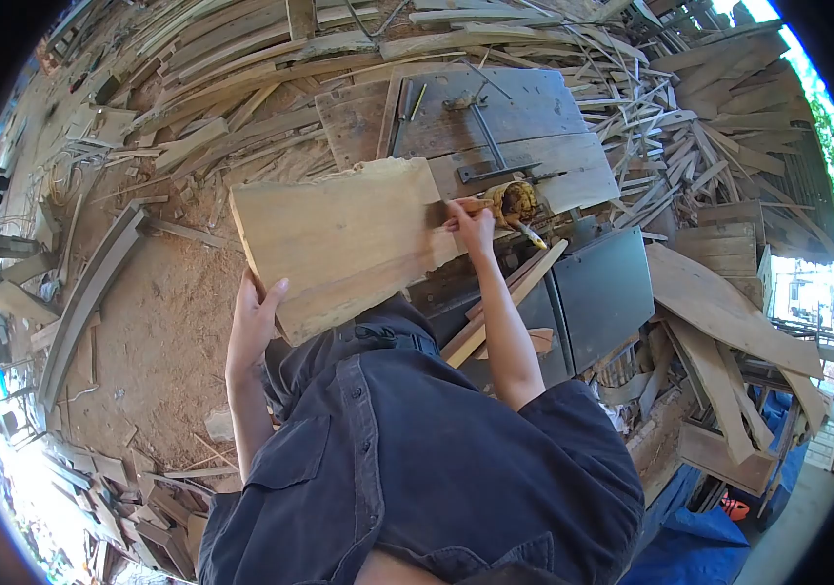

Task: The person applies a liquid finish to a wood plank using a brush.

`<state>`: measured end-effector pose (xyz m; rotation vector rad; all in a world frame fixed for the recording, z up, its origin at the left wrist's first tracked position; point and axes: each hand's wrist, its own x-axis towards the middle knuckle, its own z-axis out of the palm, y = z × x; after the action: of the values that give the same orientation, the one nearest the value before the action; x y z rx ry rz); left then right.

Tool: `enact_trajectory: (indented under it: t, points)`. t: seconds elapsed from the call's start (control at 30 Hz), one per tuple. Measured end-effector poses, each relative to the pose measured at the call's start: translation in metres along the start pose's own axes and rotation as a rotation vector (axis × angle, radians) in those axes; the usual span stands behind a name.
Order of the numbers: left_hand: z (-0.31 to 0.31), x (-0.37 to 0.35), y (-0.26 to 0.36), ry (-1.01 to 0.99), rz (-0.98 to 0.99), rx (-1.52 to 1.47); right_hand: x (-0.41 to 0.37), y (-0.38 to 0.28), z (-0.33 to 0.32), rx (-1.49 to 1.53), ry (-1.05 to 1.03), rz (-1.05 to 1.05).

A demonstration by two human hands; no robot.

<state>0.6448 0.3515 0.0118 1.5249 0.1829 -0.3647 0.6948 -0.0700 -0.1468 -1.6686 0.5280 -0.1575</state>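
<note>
My left hand grips a wide pale wooden board by its lower left corner, the thumb lying over its face. The board is tilted in front of my waist, with a rough, wavy far edge. In my right hand is a paintbrush, pinched by its wooden handle. Its dark bristles are at the board's right end. Just beyond the right hand sits a stained brown pot. A second brush with a pale handle lies against the pot's near side.
A workbench stands ahead, bearing a metal bar clamp and a pencil. A dark metal panel is at its near right side. Wood offcuts are heaped behind and right. A long beam lies on the dirt floor at left.
</note>
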Motion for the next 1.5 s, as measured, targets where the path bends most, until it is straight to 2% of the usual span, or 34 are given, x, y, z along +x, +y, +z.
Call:
enact_trajectory:
  t: [0.03, 0.07, 0.13, 0.17, 0.23, 0.27, 0.33, 0.37, 0.43, 0.53, 0.57, 0.6, 0.63, 0.7, 0.73, 0.8, 0.87, 0.9, 0.97, 1.07, 1.17, 1.23, 1.27, 1.3, 1.37, 1.4, 1.47, 1.5]
  points:
    - [-0.001, 0.000, -0.003, 0.001, -0.015, -0.010, 0.007, 0.009, -0.003, -0.224, 0.162, -0.061]
    - [-0.002, -0.001, -0.004, -0.004, -0.016, -0.009, 0.011, 0.019, -0.002, -0.224, 0.166, -0.058]
    - [-0.001, -0.001, -0.006, 0.006, -0.007, -0.022, 0.014, 0.022, 0.010, -0.486, 0.169, -0.383]
    - [-0.002, -0.001, -0.007, 0.011, -0.005, -0.023, 0.011, 0.026, 0.020, -0.485, 0.165, -0.386]
    - [-0.004, 0.001, -0.012, 0.009, 0.009, -0.001, -0.020, -0.017, 0.048, -0.193, -0.057, -0.164]
    - [-0.006, 0.003, -0.017, 0.012, 0.010, -0.003, -0.032, -0.038, 0.055, -0.195, -0.061, -0.165]
    - [-0.010, 0.006, -0.024, 0.022, 0.010, 0.040, -0.049, -0.065, 0.060, 0.401, -0.420, 0.093]
    - [-0.010, 0.006, -0.024, 0.019, 0.010, 0.042, -0.049, -0.066, 0.059, 0.402, -0.417, 0.093]
    - [-0.011, 0.006, -0.021, 0.013, -0.010, 0.035, -0.045, -0.059, 0.051, 0.407, -0.557, 0.168]
    - [-0.017, 0.007, -0.028, 0.012, 0.002, 0.028, 0.007, -0.008, 0.015, 0.278, -0.338, 0.109]
    - [-0.016, 0.006, -0.028, 0.016, 0.003, 0.026, 0.023, 0.009, 0.006, 0.122, -0.152, 0.033]
    - [-0.016, 0.003, -0.027, 0.018, -0.011, 0.001, 0.029, 0.009, -0.001, -0.234, 0.037, -0.017]
    - [-0.015, 0.001, -0.026, 0.015, -0.027, -0.023, 0.035, 0.021, -0.002, -0.233, 0.041, -0.014]
    - [-0.014, 0.000, -0.027, 0.010, -0.031, -0.008, 0.037, 0.032, 0.004, -0.532, 0.168, -0.405]
    - [-0.014, 0.000, -0.027, 0.014, -0.033, 0.003, 0.035, 0.031, 0.011, -0.491, 0.104, -0.358]
    - [-0.014, 0.000, -0.027, 0.021, -0.027, 0.001, 0.016, 0.015, 0.038, -0.395, -0.038, -0.391]
    - [-0.013, 0.000, -0.028, 0.024, -0.023, -0.003, -0.028, -0.052, 0.065, -0.106, -0.230, -0.185]
    - [-0.014, 0.000, -0.028, 0.020, -0.027, -0.008, -0.036, -0.056, 0.074, 0.162, -0.389, -0.084]
    - [-0.013, 0.000, -0.028, 0.009, -0.033, -0.010, -0.066, -0.087, 0.087, 0.375, -0.623, 0.098]
    - [-0.015, -0.002, -0.031, 0.012, -0.032, -0.038, -0.055, -0.063, 0.081, 0.428, -0.670, 0.185]
    - [-0.017, -0.004, -0.038, 0.027, -0.054, -0.035, -0.002, -0.019, 0.043, 0.364, -0.368, 0.124]
    - [-0.018, -0.007, -0.043, -0.003, -0.044, -0.079, 0.032, 0.022, 0.019, 0.205, -0.002, 0.014]
    - [-0.017, -0.009, -0.042, -0.006, -0.042, -0.079, 0.045, 0.036, 0.011, -0.164, 0.241, -0.068]
    - [-0.015, -0.011, -0.038, -0.007, -0.052, -0.090, 0.044, 0.036, 0.013, -0.165, 0.246, -0.069]
    - [-0.013, -0.010, -0.032, -0.011, -0.059, -0.097, 0.036, 0.030, 0.032, -0.759, 0.422, -0.363]
    - [-0.011, -0.009, -0.029, -0.006, -0.064, -0.088, 0.024, 0.015, 0.046, -0.600, 0.326, -0.566]
    - [-0.011, -0.008, -0.030, 0.006, -0.069, -0.087, -0.011, -0.021, 0.093, -0.645, 0.185, -0.530]
    - [-0.012, -0.006, -0.033, 0.007, -0.061, -0.085, -0.037, -0.044, 0.117, -0.540, 0.112, -0.447]
